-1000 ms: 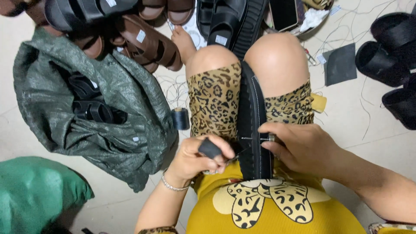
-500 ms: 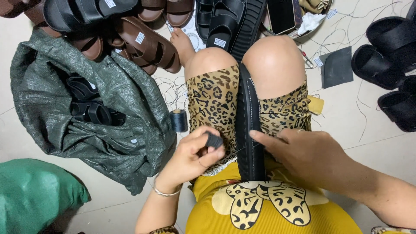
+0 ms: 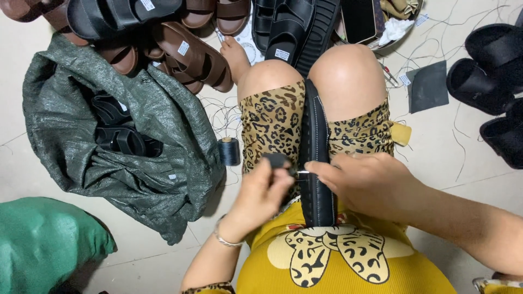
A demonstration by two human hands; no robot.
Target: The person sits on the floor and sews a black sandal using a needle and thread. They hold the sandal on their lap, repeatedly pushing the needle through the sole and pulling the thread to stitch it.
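Head view: a black sole [image 3: 316, 158] stands on edge, clamped between the knees, with its near end against the yellow shirt [image 3: 348, 261]. A line of pale stitches shows along the edge near the hands. I cannot tell how much of the rim is sewn, so the sewing looks partway done at most.

The left hand [image 3: 261, 196] is closed on a small dark handle [image 3: 277, 160], its thin metal needle [image 3: 302, 172] pointing into the sole's side. The right hand [image 3: 368, 182] lies curled over the sole from the other side, its fingertips touching the needle where it meets the sole.

On the floor [image 3: 463, 163] a black thread spool [image 3: 229, 151] stands just beside the left thigh. A grey-green sack [image 3: 81, 136] holds black sandals, with brown sandals [image 3: 185, 54] beyond it.
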